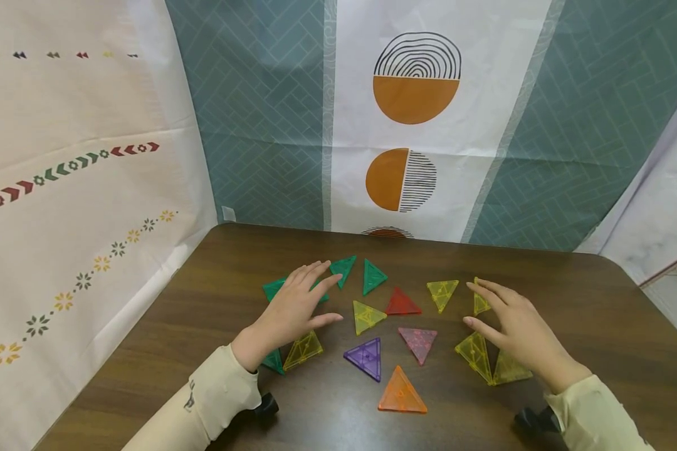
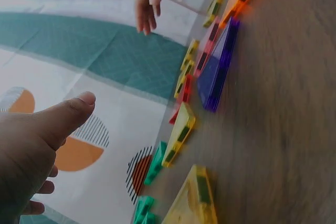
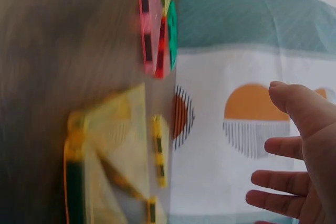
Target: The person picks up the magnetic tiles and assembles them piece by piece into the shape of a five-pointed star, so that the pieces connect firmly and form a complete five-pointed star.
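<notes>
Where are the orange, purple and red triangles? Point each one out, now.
Orange triangle [image 1: 401, 394]: head view, middle of its upper face.
Purple triangle [image 1: 368, 359]: head view, middle of its upper face.
Red triangle [image 1: 401, 304]: head view, middle of its visible face.

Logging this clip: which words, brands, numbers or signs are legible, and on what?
Legible text: none.
Left sleeve: one small dark mark, too unclear to read.
Triangular tiles: no lettering discernible.
Backdrop cloth: printed shapes and stripes, no words.
</notes>
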Available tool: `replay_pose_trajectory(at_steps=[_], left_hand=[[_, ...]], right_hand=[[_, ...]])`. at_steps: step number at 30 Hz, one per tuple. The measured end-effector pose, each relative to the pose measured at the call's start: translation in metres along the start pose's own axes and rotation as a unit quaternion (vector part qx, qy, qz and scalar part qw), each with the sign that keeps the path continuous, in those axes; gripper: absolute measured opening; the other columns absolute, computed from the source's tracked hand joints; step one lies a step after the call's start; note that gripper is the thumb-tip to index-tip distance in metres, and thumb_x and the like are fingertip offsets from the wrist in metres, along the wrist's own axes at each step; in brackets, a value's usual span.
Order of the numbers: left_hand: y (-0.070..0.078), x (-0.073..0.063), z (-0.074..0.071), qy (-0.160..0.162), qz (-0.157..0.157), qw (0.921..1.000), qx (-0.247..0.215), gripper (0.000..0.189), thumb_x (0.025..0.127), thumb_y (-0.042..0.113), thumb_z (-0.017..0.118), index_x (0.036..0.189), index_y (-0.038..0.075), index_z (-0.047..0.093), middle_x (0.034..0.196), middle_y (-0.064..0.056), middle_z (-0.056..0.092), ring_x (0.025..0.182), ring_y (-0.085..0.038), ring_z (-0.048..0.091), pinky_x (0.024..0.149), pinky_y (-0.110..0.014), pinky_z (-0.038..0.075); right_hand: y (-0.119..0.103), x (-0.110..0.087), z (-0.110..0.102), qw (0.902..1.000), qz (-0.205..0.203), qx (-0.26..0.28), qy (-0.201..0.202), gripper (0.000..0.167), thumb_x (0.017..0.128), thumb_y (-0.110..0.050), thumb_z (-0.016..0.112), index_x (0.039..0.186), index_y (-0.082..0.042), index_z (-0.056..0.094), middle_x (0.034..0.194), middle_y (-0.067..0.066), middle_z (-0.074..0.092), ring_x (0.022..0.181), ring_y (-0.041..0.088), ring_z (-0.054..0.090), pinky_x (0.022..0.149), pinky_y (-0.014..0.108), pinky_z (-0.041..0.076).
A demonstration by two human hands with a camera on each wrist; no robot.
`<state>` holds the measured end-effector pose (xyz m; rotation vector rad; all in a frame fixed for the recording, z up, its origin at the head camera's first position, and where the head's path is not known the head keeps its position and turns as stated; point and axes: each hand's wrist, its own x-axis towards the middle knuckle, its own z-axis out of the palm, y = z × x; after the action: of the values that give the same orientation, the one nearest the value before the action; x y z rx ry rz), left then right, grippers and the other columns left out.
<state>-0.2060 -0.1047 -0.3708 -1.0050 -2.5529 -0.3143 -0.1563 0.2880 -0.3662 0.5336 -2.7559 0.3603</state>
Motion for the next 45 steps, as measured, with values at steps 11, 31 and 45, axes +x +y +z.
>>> replay_pose_trajectory(at_steps=[11, 31, 45], left_hand=[[0.021, 0.001, 0.001, 0.027, 0.064, 0.9976, 0.000, 0.067, 0.080, 0.047, 0.073, 0.136, 0.014, 0.053, 0.141, -0.014, 0.051, 0.128, -0.032, 0.051, 0.106, -0.048, 0.043], [0.053, -0.006, 0.015, -0.019, 0.129, 0.9913, -0.019, 0.058, 0.080, 0.046, 0.073, 0.127, 0.015, 0.059, 0.123, -0.007, 0.062, 0.113, -0.021, 0.058, 0.098, -0.037, 0.049], [0.068, -0.016, 0.036, -0.047, 0.122, 0.9912, -0.021, 0.050, 0.082, 0.045, 0.073, 0.121, 0.016, 0.064, 0.112, 0.001, 0.064, 0.102, -0.014, 0.060, 0.092, -0.031, 0.050]], right_hand=[[-0.040, -0.008, -0.005, 0.9992, -0.025, 0.023, 0.019, 0.053, 0.087, -0.036, 0.070, 0.133, -0.015, 0.055, 0.127, 0.008, 0.059, 0.109, 0.030, 0.062, 0.083, 0.049, 0.053], [-0.086, -0.027, 0.020, 0.9913, -0.121, 0.051, 0.014, 0.045, 0.084, -0.041, 0.071, 0.121, -0.015, 0.064, 0.115, -0.001, 0.064, 0.097, 0.015, 0.067, 0.077, 0.033, 0.057], [-0.097, -0.029, 0.038, 0.9789, -0.161, 0.081, -0.096, 0.048, 0.084, -0.053, 0.067, 0.118, -0.019, 0.064, 0.108, -0.008, 0.059, 0.086, 0.001, 0.057, 0.070, 0.023, 0.052]])
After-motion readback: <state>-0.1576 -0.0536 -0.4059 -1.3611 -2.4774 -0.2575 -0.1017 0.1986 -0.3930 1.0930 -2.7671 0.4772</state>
